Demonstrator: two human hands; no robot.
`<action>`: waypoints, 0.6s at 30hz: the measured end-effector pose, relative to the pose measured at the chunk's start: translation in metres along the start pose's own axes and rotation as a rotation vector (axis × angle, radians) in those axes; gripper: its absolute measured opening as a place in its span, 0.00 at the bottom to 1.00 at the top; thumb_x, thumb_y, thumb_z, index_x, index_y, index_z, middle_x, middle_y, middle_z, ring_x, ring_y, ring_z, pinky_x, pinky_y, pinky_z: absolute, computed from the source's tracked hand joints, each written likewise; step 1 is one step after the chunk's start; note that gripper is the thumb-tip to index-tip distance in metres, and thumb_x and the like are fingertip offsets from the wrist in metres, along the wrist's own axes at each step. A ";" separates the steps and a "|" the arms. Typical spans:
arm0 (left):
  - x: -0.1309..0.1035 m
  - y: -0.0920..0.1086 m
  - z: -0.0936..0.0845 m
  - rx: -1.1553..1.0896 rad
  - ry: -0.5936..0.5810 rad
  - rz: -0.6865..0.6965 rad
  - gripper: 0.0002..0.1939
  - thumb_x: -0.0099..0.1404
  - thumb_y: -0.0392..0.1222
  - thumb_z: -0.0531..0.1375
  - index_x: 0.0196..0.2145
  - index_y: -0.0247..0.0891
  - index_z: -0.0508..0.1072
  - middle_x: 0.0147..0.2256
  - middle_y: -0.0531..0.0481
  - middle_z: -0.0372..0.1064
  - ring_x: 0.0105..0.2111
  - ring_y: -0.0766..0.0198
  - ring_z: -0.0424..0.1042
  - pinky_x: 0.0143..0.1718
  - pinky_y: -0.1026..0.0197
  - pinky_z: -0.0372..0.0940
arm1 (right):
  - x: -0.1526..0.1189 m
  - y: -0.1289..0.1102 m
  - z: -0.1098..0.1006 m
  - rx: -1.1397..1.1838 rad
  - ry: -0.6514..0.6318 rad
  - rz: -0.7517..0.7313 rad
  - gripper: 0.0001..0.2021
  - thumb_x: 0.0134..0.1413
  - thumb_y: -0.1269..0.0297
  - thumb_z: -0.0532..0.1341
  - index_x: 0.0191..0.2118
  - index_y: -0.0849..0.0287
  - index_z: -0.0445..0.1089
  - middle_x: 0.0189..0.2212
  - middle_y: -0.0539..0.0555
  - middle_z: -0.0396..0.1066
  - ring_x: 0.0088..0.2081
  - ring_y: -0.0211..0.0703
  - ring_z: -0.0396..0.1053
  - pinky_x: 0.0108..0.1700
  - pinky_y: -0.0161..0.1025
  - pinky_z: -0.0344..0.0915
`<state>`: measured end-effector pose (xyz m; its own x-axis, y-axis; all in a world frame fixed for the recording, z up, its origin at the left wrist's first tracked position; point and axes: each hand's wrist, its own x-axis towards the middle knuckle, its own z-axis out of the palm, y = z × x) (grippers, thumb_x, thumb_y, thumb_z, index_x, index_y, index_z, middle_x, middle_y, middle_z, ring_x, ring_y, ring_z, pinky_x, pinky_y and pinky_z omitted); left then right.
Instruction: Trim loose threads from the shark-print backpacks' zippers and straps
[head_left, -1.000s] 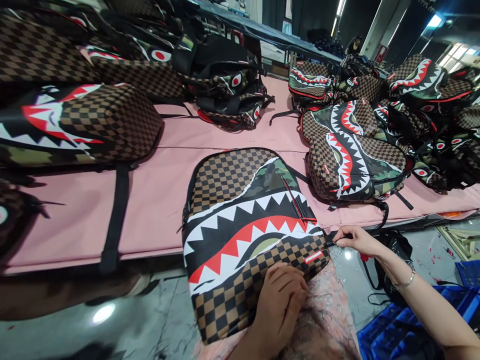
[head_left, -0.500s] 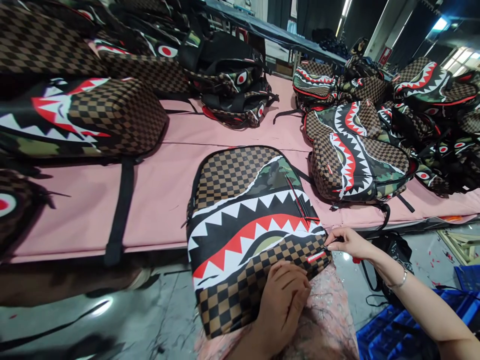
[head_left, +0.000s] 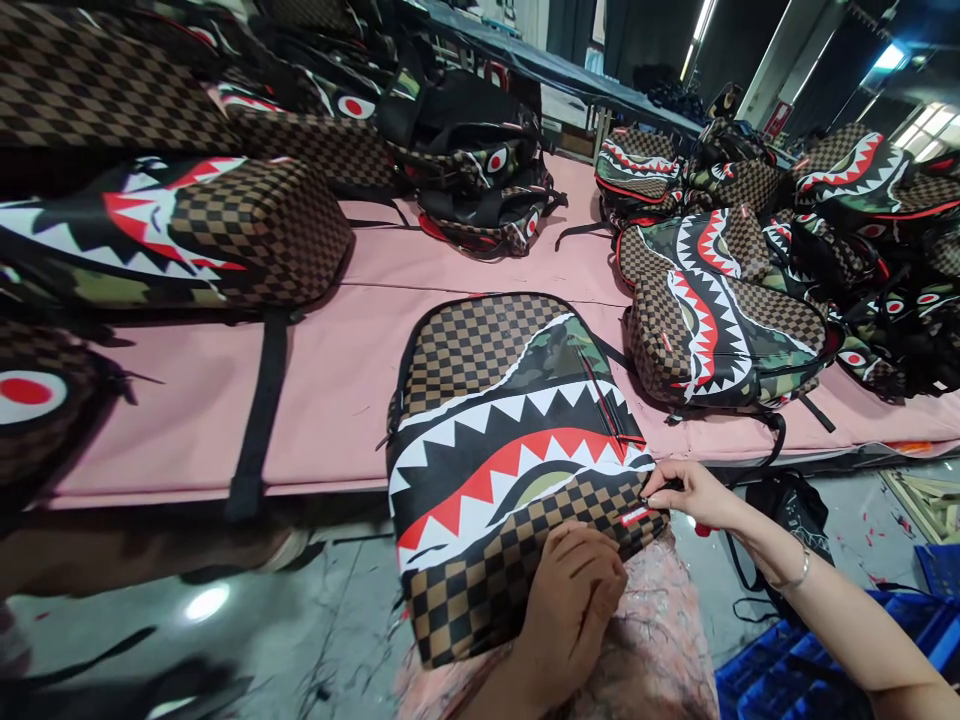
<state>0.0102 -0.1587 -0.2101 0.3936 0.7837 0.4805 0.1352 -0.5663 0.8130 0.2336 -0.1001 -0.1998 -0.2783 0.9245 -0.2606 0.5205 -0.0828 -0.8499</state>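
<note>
A backpack [head_left: 517, 410] with brown-and-black checks, a camouflage patch and a red-and-white shark mouth lies tilted, front up, across the pink table edge and my lap. My left hand [head_left: 577, 590] is closed at its near checkered side, fingers bent together and holding the bag there. At the right near corner, close to a small red-and-white label [head_left: 634, 516], my right hand [head_left: 694, 495] pinches a small dark tool [head_left: 673, 485]; a red bit shows below the palm. Its tip meets the bag's surface, and its exact kind is too small to make out.
More shark-mouth backpacks lie on the pink table [head_left: 322, 420]: one at the left [head_left: 255, 235], one at the right [head_left: 727, 330], with heaps behind. A black strap [head_left: 259, 420] hangs over the edge. Blue crates [head_left: 847, 660] and a black bag [head_left: 787, 520] sit on the floor at right.
The view has shifted slightly, so everything sits a little further right. My right fingertips have moved slightly inward over the bag's corner. My left hand stays in place on the bag.
</note>
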 end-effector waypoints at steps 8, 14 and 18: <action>-0.001 -0.002 0.001 0.053 -0.002 0.029 0.12 0.62 0.36 0.46 0.24 0.39 0.65 0.26 0.48 0.68 0.33 0.61 0.66 0.40 0.54 0.59 | -0.007 0.009 -0.002 -0.117 0.086 -0.005 0.06 0.43 0.65 0.63 0.29 0.61 0.72 0.29 0.52 0.71 0.33 0.42 0.67 0.38 0.37 0.61; -0.006 -0.009 -0.005 0.341 0.020 0.094 0.06 0.60 0.38 0.53 0.33 0.39 0.68 0.33 0.46 0.71 0.37 0.59 0.69 0.40 0.55 0.63 | -0.008 0.018 0.007 -0.048 0.172 -0.064 0.06 0.43 0.63 0.63 0.29 0.60 0.71 0.28 0.52 0.70 0.33 0.43 0.67 0.38 0.38 0.61; -0.022 -0.035 0.000 0.783 -0.034 0.029 0.29 0.52 0.48 0.60 0.51 0.37 0.63 0.50 0.38 0.65 0.49 0.46 0.65 0.47 0.45 0.61 | -0.011 0.021 0.009 0.154 0.262 -0.073 0.09 0.43 0.59 0.64 0.29 0.60 0.71 0.28 0.52 0.69 0.32 0.42 0.65 0.36 0.37 0.60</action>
<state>-0.0032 -0.1561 -0.2493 0.4324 0.7647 0.4777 0.7215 -0.6112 0.3254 0.2399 -0.1154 -0.2190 -0.0821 0.9929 -0.0865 0.3730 -0.0499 -0.9265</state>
